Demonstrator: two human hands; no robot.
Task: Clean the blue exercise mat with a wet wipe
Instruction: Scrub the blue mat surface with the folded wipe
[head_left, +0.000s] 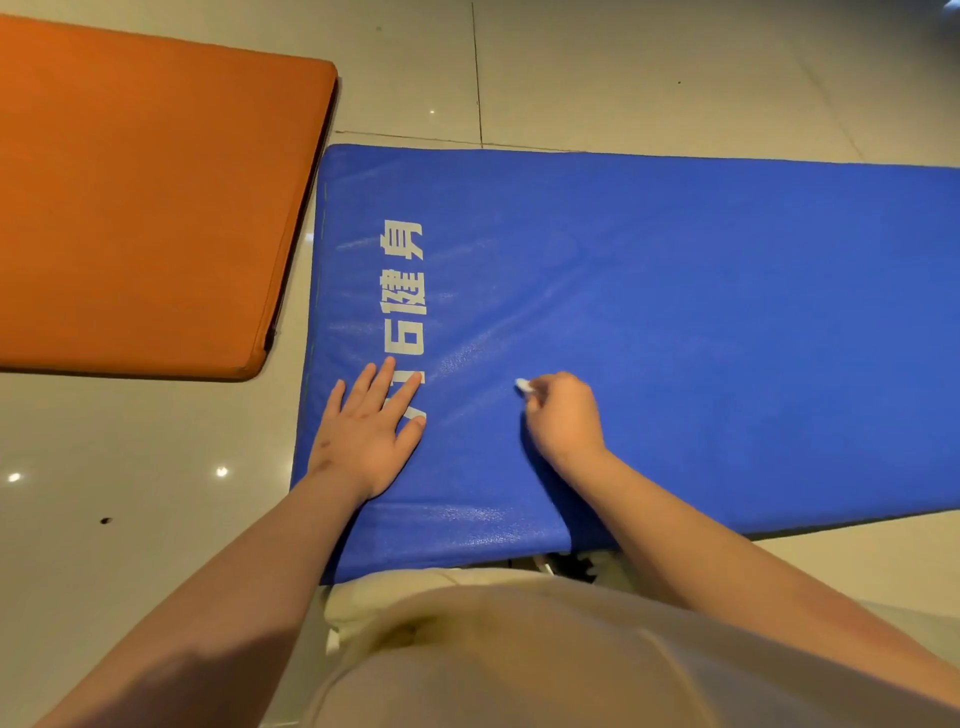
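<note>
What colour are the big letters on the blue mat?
White letters on the blue mat, clearest in the head view.

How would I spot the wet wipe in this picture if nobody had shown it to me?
Find the big blue mat lying on the tiled floor, beside the orange mat. Near its front edge the right hand is closed into a fist. The wet wipe is the small white wad poking out past its fingers, the only white scrap there besides the printed lettering.

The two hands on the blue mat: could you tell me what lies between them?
Only bare blue mat separates the left hand and the right hand in the head view.
</note>
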